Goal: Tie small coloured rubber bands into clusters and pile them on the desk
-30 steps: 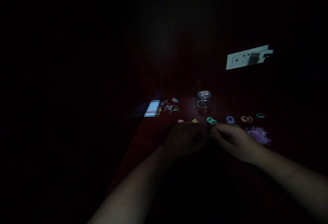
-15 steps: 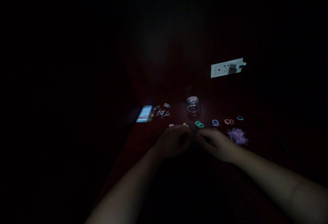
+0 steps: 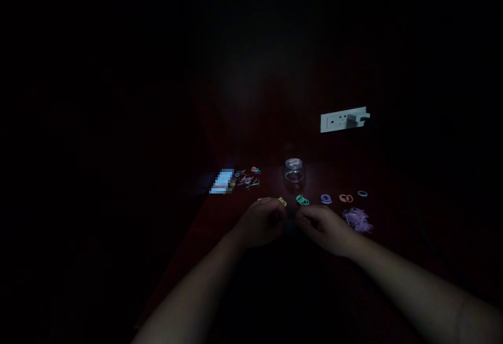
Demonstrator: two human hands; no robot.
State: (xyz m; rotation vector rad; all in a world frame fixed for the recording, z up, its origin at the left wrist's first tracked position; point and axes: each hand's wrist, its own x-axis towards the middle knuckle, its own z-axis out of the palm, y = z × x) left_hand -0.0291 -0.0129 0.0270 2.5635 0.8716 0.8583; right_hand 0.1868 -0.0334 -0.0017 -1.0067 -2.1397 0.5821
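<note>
My left hand [image 3: 262, 222] and my right hand [image 3: 324, 228] face each other low over the dark table, a small gap between them. Both have curled, pinched fingers. A faint bluish thing [image 3: 290, 224] shows in the gap, too dim to name. Just beyond the hands lie a yellow band [image 3: 282, 202], green bands [image 3: 302, 200], purple bands [image 3: 326, 199], orange bands [image 3: 346, 198] and a teal band [image 3: 362, 193]. Something pale is partly hidden behind my left hand. Right of my right hand sits a pile of pale purple strips [image 3: 358, 219].
A lidded clear jar [image 3: 294, 171] stands behind the bands. At the left are a lit, blurred-out screen [image 3: 222, 181] and a scatter of mixed bands [image 3: 247, 180]. A white wall socket [image 3: 342, 120] with a plug is at the back right. The surroundings are very dark.
My hands have moved slightly apart, opening a gap between them. The whole view has shifted, so the jar, bands and socket appear lower.
</note>
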